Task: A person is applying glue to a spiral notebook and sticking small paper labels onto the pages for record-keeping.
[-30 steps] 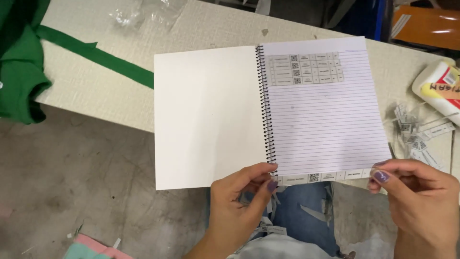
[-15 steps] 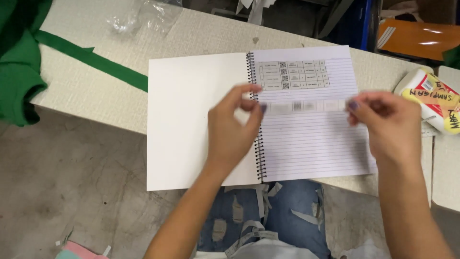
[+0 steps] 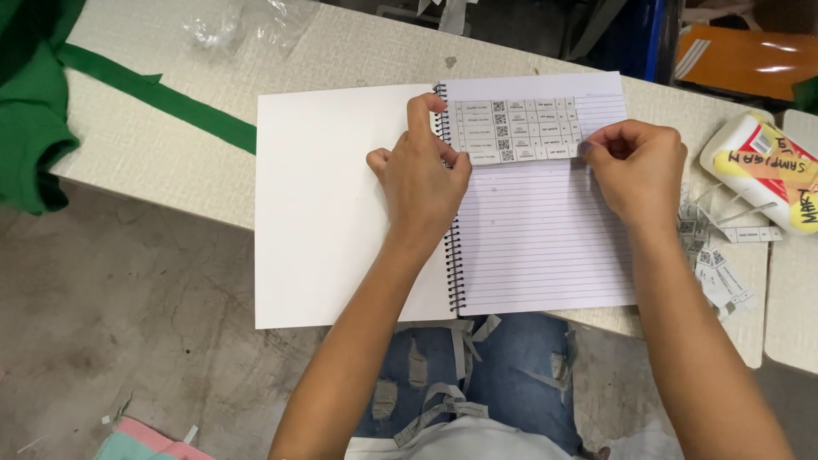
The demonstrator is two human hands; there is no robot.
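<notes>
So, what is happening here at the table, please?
A person presses a long white paper label strip onto the lined page of an open spiral-bound notebook, just below other strips already stuck there. The left hand holds the strip's end near the black wire spiral, the right hand holds the other end. The notebook lies on a pale speckled table, with green fabric at the left and loose white tags at the right.

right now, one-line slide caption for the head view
Both hands press a label strip onto a spiral notebook's lined page.
</notes>
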